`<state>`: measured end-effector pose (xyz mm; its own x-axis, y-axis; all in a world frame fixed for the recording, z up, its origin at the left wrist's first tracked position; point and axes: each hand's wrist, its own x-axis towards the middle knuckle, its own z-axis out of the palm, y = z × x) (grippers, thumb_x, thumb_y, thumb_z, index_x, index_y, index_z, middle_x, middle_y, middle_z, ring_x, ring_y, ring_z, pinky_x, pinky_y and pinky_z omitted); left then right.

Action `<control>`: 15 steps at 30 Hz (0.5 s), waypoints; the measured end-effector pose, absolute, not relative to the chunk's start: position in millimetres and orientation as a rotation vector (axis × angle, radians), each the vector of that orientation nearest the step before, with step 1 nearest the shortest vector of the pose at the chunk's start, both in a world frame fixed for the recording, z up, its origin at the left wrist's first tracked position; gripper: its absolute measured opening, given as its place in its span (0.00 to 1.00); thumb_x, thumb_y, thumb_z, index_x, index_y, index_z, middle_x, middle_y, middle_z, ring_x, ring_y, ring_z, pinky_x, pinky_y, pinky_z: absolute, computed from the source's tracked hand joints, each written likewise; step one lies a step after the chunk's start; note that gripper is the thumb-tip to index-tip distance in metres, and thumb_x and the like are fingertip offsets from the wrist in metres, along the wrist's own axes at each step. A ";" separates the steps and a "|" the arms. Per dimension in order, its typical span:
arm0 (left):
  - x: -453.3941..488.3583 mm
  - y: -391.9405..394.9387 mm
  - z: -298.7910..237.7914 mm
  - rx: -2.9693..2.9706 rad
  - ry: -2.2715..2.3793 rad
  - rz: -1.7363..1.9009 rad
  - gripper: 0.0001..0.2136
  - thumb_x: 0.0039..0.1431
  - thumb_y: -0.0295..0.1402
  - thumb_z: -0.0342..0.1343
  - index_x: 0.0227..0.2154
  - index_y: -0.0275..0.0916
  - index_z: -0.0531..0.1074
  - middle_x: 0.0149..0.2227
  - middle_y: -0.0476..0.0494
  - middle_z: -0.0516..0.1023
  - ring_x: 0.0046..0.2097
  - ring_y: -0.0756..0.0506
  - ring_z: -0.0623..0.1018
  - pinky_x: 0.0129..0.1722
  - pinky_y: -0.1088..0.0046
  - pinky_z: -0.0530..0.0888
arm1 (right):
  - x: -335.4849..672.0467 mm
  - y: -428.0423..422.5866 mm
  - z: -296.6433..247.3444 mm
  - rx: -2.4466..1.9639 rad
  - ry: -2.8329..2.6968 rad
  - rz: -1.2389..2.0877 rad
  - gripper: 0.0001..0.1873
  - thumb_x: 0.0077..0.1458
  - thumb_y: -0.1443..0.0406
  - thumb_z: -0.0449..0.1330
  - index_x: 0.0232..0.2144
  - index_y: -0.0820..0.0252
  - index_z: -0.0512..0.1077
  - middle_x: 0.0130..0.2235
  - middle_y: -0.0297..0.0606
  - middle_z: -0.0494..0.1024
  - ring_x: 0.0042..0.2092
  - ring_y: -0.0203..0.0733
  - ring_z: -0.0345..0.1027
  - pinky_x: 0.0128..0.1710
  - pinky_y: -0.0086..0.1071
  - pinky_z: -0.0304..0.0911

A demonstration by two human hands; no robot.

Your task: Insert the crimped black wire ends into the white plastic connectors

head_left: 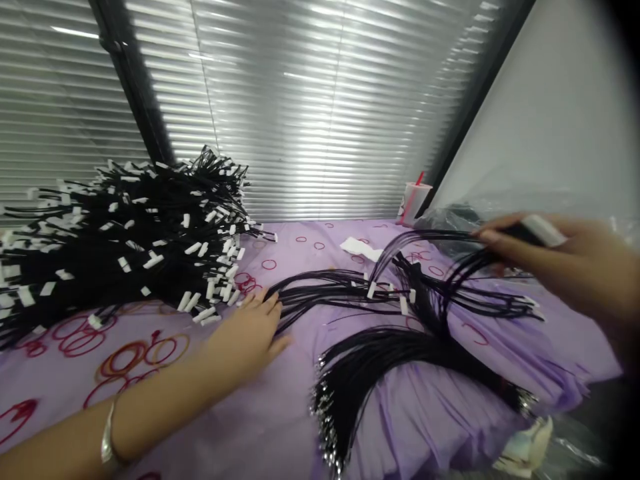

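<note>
My right hand (570, 257), smeared by motion, is raised at the right. Its thumb and fingers pinch thin black cords (435, 235), which arch down to the left, and a white tag (543, 230) shows at the hand. My left hand (260, 327) lies with fingers stretched over the left end of a loose row of black cords (320, 290); white tags (404, 303) sit at that row's right end. Below, a thick bundle of black cords (400, 347) with shiny metal ends (327, 420) curves across the purple cloth (293, 400).
A large heap of black cords with white tags (150, 233) rises at the left. Red and orange rubber bands (120, 360) lie scattered on the cloth. A cup with a red straw (415, 200) stands at the back, beside clear plastic bags (460, 220). Window blinds (300, 120) close off the rear.
</note>
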<state>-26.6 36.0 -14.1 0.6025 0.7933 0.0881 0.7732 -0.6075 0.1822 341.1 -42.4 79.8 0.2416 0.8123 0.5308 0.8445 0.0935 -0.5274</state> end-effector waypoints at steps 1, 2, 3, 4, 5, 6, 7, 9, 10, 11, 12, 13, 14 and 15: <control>-28.2 37.9 -9.6 2.696 1.280 0.318 0.22 0.59 0.44 0.48 0.49 0.36 0.72 0.58 0.34 0.67 0.64 0.32 0.59 0.64 0.44 0.56 | 317.1 -43.5 77.2 -1.703 -1.649 0.063 0.12 0.48 0.56 0.64 0.36 0.53 0.74 0.25 0.40 0.75 0.25 0.36 0.68 0.23 0.30 0.59; -28.6 37.8 -4.8 2.673 1.220 0.400 0.18 0.59 0.43 0.48 0.45 0.39 0.75 0.55 0.38 0.71 0.64 0.33 0.59 0.64 0.44 0.54 | 292.6 -44.7 71.7 -1.578 -1.779 0.149 0.13 0.47 0.61 0.65 0.37 0.53 0.74 0.27 0.38 0.76 0.27 0.36 0.69 0.24 0.29 0.62; -27.8 35.5 -0.3 2.610 1.163 0.483 0.16 0.60 0.42 0.47 0.42 0.42 0.76 0.53 0.42 0.73 0.63 0.36 0.62 0.64 0.46 0.55 | 268.9 -46.2 63.4 -1.436 -1.931 0.186 0.15 0.47 0.66 0.65 0.40 0.52 0.72 0.31 0.36 0.76 0.30 0.35 0.69 0.28 0.28 0.65; -25.8 31.2 3.2 2.491 1.106 0.544 0.15 0.60 0.41 0.47 0.42 0.43 0.76 0.50 0.44 0.76 0.59 0.39 0.67 0.63 0.50 0.60 | 247.1 -47.8 52.6 -1.357 -2.059 0.135 0.17 0.46 0.70 0.63 0.41 0.52 0.72 0.35 0.35 0.75 0.32 0.34 0.69 0.31 0.28 0.67; -23.0 25.5 5.2 2.313 1.044 0.573 0.15 0.59 0.42 0.48 0.43 0.43 0.75 0.48 0.44 0.77 0.53 0.42 0.72 0.58 0.56 0.68 | 228.1 -49.6 39.9 -1.315 -2.135 0.057 0.19 0.47 0.74 0.60 0.43 0.54 0.72 0.36 0.35 0.75 0.33 0.33 0.69 0.32 0.28 0.67; -19.5 18.8 5.5 2.086 0.979 0.571 0.16 0.57 0.43 0.51 0.46 0.43 0.72 0.45 0.44 0.78 0.46 0.45 0.77 0.49 0.63 0.74 | 212.2 -51.5 26.5 -1.291 -2.165 -0.001 0.21 0.48 0.76 0.57 0.45 0.56 0.71 0.37 0.36 0.74 0.34 0.33 0.69 0.34 0.28 0.68; -15.6 11.9 4.0 1.845 0.912 0.547 0.20 0.54 0.43 0.55 0.48 0.42 0.70 0.43 0.44 0.79 0.39 0.48 0.78 0.41 0.68 0.76 | 199.7 -53.4 13.4 -1.276 -2.150 -0.040 0.22 0.49 0.77 0.55 0.46 0.57 0.70 0.38 0.37 0.74 0.36 0.34 0.69 0.36 0.29 0.68; -8.2 0.3 -2.6 1.449 0.828 0.522 0.24 0.47 0.41 0.62 0.48 0.39 0.68 0.37 0.46 0.79 0.31 0.52 0.76 0.33 0.75 0.75 | 183.7 -56.9 -8.8 -1.308 -2.051 -0.069 0.20 0.51 0.77 0.54 0.46 0.59 0.69 0.37 0.37 0.74 0.37 0.35 0.69 0.37 0.30 0.68; -5.3 -3.5 -6.5 1.318 0.810 0.531 0.23 0.45 0.38 0.65 0.45 0.37 0.69 0.35 0.47 0.79 0.31 0.53 0.76 0.34 0.77 0.74 | 179.3 -58.5 -16.7 -1.329 -2.000 -0.073 0.20 0.52 0.76 0.54 0.46 0.59 0.69 0.37 0.37 0.74 0.37 0.35 0.69 0.37 0.30 0.68; -3.0 -5.8 -10.0 1.237 0.805 0.547 0.21 0.44 0.35 0.66 0.42 0.37 0.71 0.33 0.49 0.79 0.32 0.54 0.76 0.36 0.79 0.74 | 176.8 -59.9 -22.3 -1.344 -1.958 -0.074 0.19 0.52 0.76 0.54 0.47 0.59 0.68 0.37 0.37 0.74 0.37 0.36 0.69 0.37 0.30 0.68; -1.5 -6.6 -12.8 1.200 0.805 0.561 0.17 0.44 0.33 0.66 0.38 0.36 0.72 0.31 0.50 0.79 0.33 0.54 0.76 0.37 0.80 0.73 | 175.5 -61.2 -25.8 -1.352 -1.925 -0.078 0.19 0.53 0.76 0.54 0.47 0.59 0.68 0.36 0.37 0.74 0.37 0.36 0.69 0.37 0.30 0.68; -0.6 -6.2 -14.8 1.195 0.799 0.569 0.13 0.46 0.32 0.65 0.36 0.36 0.73 0.31 0.50 0.79 0.33 0.55 0.76 0.38 0.81 0.73 | 175.0 -62.2 -27.6 -1.349 -1.903 -0.083 0.20 0.53 0.76 0.54 0.48 0.59 0.67 0.36 0.37 0.74 0.37 0.36 0.68 0.38 0.30 0.68; -0.2 -5.1 -15.9 1.208 0.783 0.572 0.09 0.48 0.31 0.64 0.34 0.36 0.74 0.30 0.51 0.79 0.33 0.55 0.76 0.38 0.81 0.73 | 175.2 -63.1 -28.1 -1.340 -1.884 -0.088 0.20 0.53 0.76 0.54 0.48 0.59 0.66 0.36 0.36 0.74 0.37 0.36 0.68 0.38 0.30 0.68; -0.2 -3.7 -16.5 1.229 0.764 0.570 0.07 0.50 0.31 0.62 0.32 0.36 0.75 0.30 0.51 0.79 0.33 0.55 0.76 0.38 0.82 0.73 | 175.8 -63.7 -27.9 -1.329 -1.876 -0.089 0.20 0.53 0.76 0.54 0.49 0.59 0.66 0.36 0.36 0.74 0.38 0.35 0.68 0.39 0.29 0.67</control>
<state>-0.2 -3.7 -16.5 0.6302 0.7487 -0.2055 0.0153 0.2527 0.9674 175.8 -63.7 -27.9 -0.1106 0.7564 0.6448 0.8140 0.4412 -0.3779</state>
